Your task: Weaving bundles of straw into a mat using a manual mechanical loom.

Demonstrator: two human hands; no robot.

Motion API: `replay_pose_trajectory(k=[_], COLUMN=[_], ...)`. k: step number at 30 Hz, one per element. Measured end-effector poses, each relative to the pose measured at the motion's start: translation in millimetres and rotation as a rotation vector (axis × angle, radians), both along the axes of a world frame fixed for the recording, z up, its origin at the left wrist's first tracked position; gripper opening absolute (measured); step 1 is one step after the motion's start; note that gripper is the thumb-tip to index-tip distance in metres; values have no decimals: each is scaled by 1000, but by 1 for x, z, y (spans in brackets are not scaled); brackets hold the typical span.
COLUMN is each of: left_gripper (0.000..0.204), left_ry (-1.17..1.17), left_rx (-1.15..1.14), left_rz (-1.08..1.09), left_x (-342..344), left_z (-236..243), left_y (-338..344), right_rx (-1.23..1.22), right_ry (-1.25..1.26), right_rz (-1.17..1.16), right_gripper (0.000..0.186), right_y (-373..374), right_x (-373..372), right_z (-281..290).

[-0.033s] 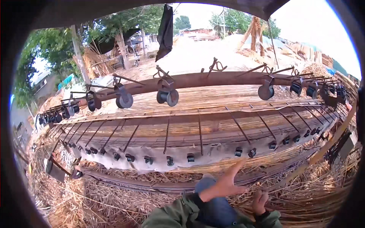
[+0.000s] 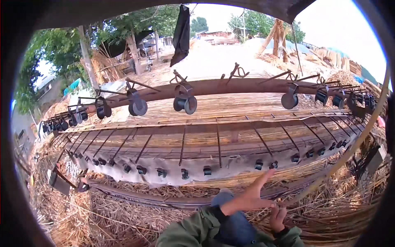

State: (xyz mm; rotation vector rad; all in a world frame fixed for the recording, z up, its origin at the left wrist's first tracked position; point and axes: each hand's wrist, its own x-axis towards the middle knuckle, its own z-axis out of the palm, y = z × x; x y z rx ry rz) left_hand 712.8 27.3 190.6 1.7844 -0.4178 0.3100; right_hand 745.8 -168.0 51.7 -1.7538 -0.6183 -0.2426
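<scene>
My right hand [image 2: 278, 218] is closed around the near end of a long tan reed stalk [image 2: 329, 175], which runs up to the right and bends toward the edge of the picture. Beside it, my left hand [image 2: 249, 197] is held with its index finger stretched up and forward and its thumb out toward the right fingertips. Whether the thumb touches the reed is hard to tell. Just beyond that index finger is a small dark spool [image 2: 273, 165] on the pale cloth-covered bar [image 2: 222, 166] of a long frame.
Dark wire spools [image 2: 185, 102] hang from a rusty pipe [image 2: 205, 87] across the frame. Thin metal rods [image 2: 219, 142] span it above laid reeds [image 2: 230, 107]. A lower metal rail [image 2: 164, 201] runs nearer me. Loose straw [image 2: 90, 214] covers the ground. A dark cloth strip [image 2: 181, 37] hangs overhead.
My left hand has shifted right, closer to my right hand. My right hand has moved slightly left, and the reed's far part has swung upward at the right.
</scene>
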Motion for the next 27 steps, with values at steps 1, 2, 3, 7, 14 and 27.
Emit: replay_pose_trajectory(k=[1,2,3,7,14,27], left_gripper=[91,91,75,24,26,31], left_ry=[-35,-44,-19,133,-116,-324], left_rx=[-155,-156,-238,-519,-686,-608], left_rz=[-156,-150,-311,-253,290,561], left_x=[2,-1,0,-2,-75,-121], left_z=[27,48,62,30,17,117], left_y=[-8,-12,-15,5,47,88], right_rx=[-75,-148,-151,-120,-389,-357], right_ry=[-54,-108,-109,-91,176,31], right_rz=[32,71,61,245,530,566], right_gripper=[12,10,10,14,21,20], right_y=[9,13,23,69,92,105], right_x=[13,22,18,-6,-19,-30], right_z=[-42,-77,-66,-21,-42,0])
